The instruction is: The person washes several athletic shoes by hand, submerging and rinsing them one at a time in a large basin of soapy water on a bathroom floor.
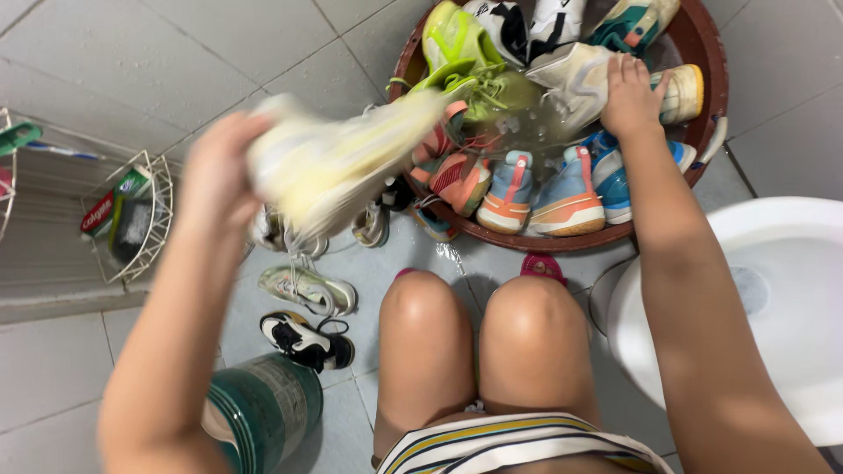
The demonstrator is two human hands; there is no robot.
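Above a grey tiled floor (219, 53), a seated person, bare knees together at the bottom of the frame, works over a round dark-red basin (702, 53) heaped with wet sports shoes. The left hand (215, 171) is raised at mid-left and grips a pale yellow-and-white sneaker (338, 162), which is blurred. The shoe juts out to the right of the hand, its far end reaching toward the basin's near-left rim; the fingers sit at the shoe's left end, but the blur makes it impossible to tell whether they are curled tight or partly spread. Laces hang below the shoe.

The right hand (630, 98) lies palm-down inside the basin, fingers lightly spread and pointing away from the person, their tips resting on a white sneaker (571, 79) at the top of the pile. Just left of that hand lies a lime-green shoe (461, 53); below it, along the near rim, stand a blue-and-orange pair (544, 189) with heels up.

On the floor beneath the left arm lie a pale green sneaker (307, 290) and a black-and-white sneaker (307, 341), close together. A green striped container (263, 408) stands by the left elbow. A white wire rack (140, 215) holding a toothpaste tube sits at the far left, and a white toilet bowl (773, 298) fills the right edge, beside the right forearm.
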